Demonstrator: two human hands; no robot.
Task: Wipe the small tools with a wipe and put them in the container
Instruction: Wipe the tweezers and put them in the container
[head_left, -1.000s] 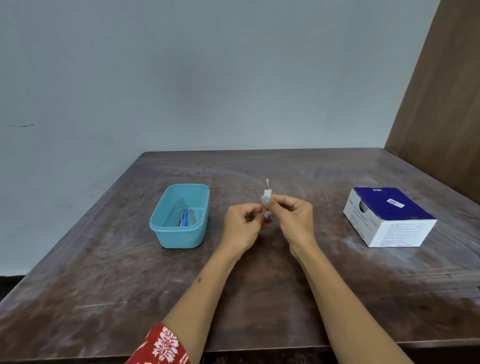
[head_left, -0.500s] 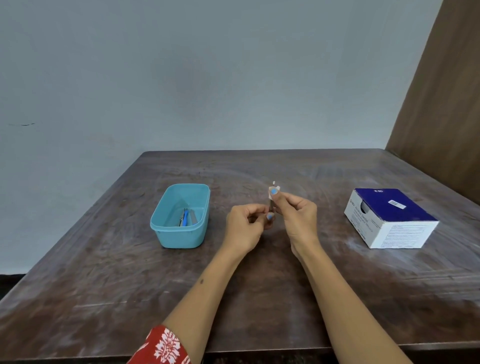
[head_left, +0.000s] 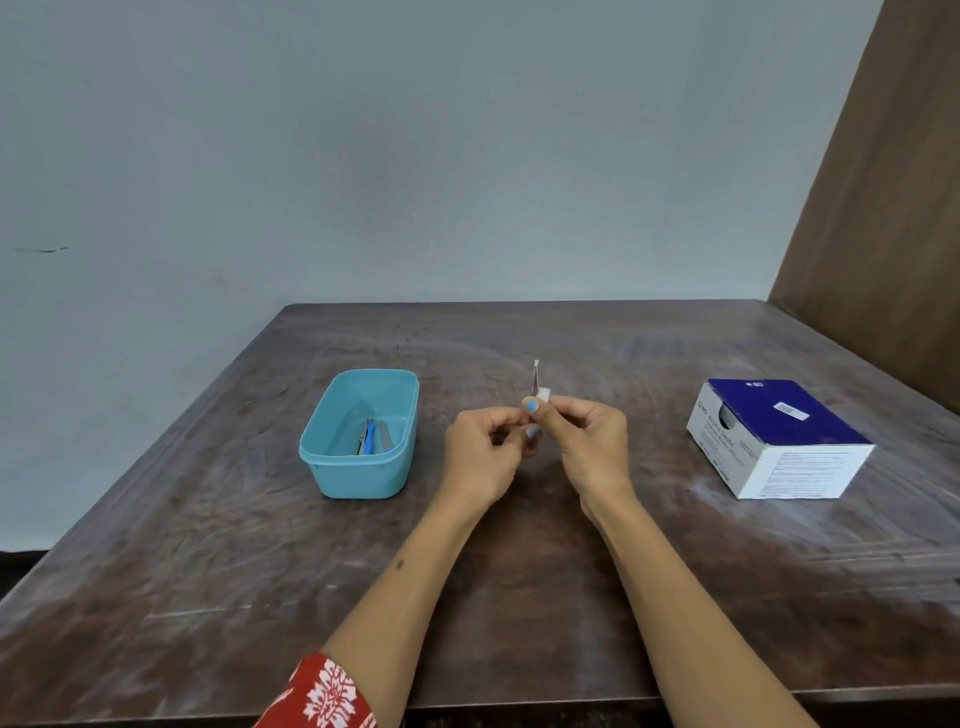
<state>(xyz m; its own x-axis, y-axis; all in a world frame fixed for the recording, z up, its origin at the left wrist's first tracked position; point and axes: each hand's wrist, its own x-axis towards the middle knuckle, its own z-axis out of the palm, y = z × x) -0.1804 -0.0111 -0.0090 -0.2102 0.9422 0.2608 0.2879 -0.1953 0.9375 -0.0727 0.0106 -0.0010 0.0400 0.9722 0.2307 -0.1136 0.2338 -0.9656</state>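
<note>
Near the frame's middle, the left hand (head_left: 480, 452) pinches a small tool (head_left: 534, 378) while the right hand (head_left: 589, 441) pinches a wipe (head_left: 544, 394) round it. A loose pinch could drop it outside the container (head_left: 332, 475), left.

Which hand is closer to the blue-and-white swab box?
Right. The right hand, pinching the wipe, lies left of the swab box; the left hand is farther left, beside the teal container.
</note>
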